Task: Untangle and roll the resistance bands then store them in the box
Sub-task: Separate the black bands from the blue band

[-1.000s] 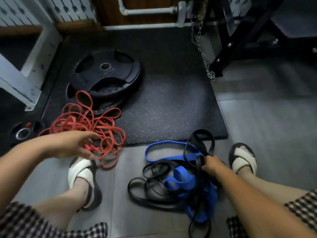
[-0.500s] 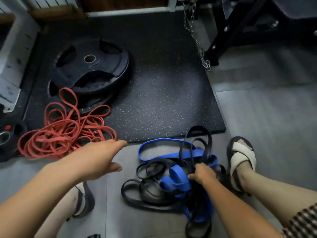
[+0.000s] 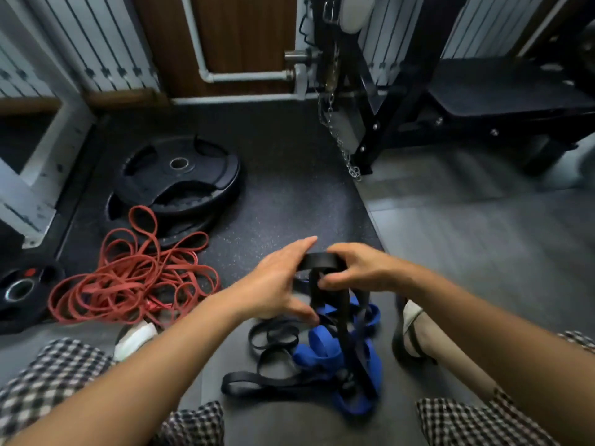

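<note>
We see both hands raised above the floor at centre frame, sharing one black band (image 3: 322,261). The left hand (image 3: 277,281) has its fingers extended and only loosely curved; the flat top loop of the black band lies against its fingers, thumb low near the hanging strands. Whether it truly pinches the band we cannot tell. The right hand (image 3: 357,267) is curled closed over the right end of that same loop, thumb and fingers pinching it.

From the held loop the black band drops straight down in two strands into a mixed heap on the grey floor near us, between the person's legs. In that heap a blue band (image 3: 325,352) is wound through the black strands, and more black loops (image 3: 273,341) lie to the left of it, one long loop reaching nearer and left.

A separate tangle of red bands (image 3: 128,278) lies well to the left, partly on the speckled black mat (image 3: 289,204) and partly on the grey floor, untouched by either hand. Its far loop overlaps the edge of stacked black weight plates (image 3: 180,175). A smaller plate (image 3: 22,291) sits at the far-left edge.

Far right: a dark bench (image 3: 508,88) and a hanging chain (image 3: 341,146).

We see no box in this view.
</note>
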A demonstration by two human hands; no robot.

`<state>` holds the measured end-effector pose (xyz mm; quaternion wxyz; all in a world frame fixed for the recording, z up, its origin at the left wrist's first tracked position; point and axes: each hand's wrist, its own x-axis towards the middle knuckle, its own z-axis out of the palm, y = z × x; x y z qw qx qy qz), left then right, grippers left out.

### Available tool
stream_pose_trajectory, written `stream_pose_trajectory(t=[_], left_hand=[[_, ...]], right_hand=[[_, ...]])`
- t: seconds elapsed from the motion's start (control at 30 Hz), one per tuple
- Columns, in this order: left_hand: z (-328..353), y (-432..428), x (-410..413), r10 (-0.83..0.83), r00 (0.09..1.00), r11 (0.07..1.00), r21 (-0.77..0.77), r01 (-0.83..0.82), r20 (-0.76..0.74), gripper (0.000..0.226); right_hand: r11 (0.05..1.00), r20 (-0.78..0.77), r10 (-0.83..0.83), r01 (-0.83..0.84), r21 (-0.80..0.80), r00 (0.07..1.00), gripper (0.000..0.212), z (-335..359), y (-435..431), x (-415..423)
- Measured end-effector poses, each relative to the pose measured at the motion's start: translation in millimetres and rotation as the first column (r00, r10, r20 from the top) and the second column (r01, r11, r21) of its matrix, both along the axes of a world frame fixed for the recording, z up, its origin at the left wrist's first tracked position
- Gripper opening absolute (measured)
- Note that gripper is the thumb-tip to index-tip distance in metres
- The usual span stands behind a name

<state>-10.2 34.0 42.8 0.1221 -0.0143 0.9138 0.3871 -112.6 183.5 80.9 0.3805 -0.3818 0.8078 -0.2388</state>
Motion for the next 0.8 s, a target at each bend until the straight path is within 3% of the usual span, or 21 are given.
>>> stream_pose_trajectory(t=[0.1,0.17,0.3,0.4,0.47,0.53,0.63,0.73,0.8], left_hand=[[21.2,20.7,-1.0,0.155,0.978,0.887,0.457,-0.074,-0.143,0.089],[32.0,26.6,1.6,0.268,0.948,0.775,0.623,-0.106,-0.171,0.083],[31.0,32.1,15.2,0.338,0.927,0.774,0.608,-0.177,-0.161,0.074],[23.4,32.9,22.8,0.453,0.882,0.713,0.647,-0.27,-0.131,0.04],[28.5,27.8,23.3,0.569,0.818,0.622,0.692,-0.366,-0.08,0.027],[33.0,19.4,21.0,0.687,0.725,0.416,0.788,-0.455,0.056,0.027],[41.9,20.3,18.7,0.685,0.67,0.109,0.87,-0.481,0.285,0.025],[37.7,27.1,14.3,0.678,0.661,0.072,0.865,-0.497,0.323,0.023],[31.9,28.8,11.7,0.671,0.665,0.097,0.851,-0.515,0.327,0.022]], right_hand=[[0.945,0.077,-0.119,0.136,-0.296,0.99,0.023,56.7,-3.2,14.8],[0.866,0.2,-0.153,0.228,-0.445,0.968,0.015,82.9,-7.0,21.0],[0.734,0.358,-0.156,0.351,-0.582,0.921,0.016,111.1,-21.2,29.5],[0.641,0.396,-0.218,0.437,-0.631,0.892,0.012,120.2,-24.7,28.0],[0.675,0.261,-0.326,0.417,-0.609,0.909,0.003,118.4,-16.7,16.5],[0.768,0.136,-0.381,0.395,-0.505,0.915,0.021,104.7,-3.0,6.1],[0.887,0.257,-0.277,0.349,-0.301,0.926,0.034,59.1,10.8,19.8],[0.93,0.444,-0.157,0.283,-0.233,0.882,0.03,10.4,8.1,46.9],[0.893,0.519,-0.23,0.391,-0.224,0.823,0.015,-10.3,3.6,55.1]])
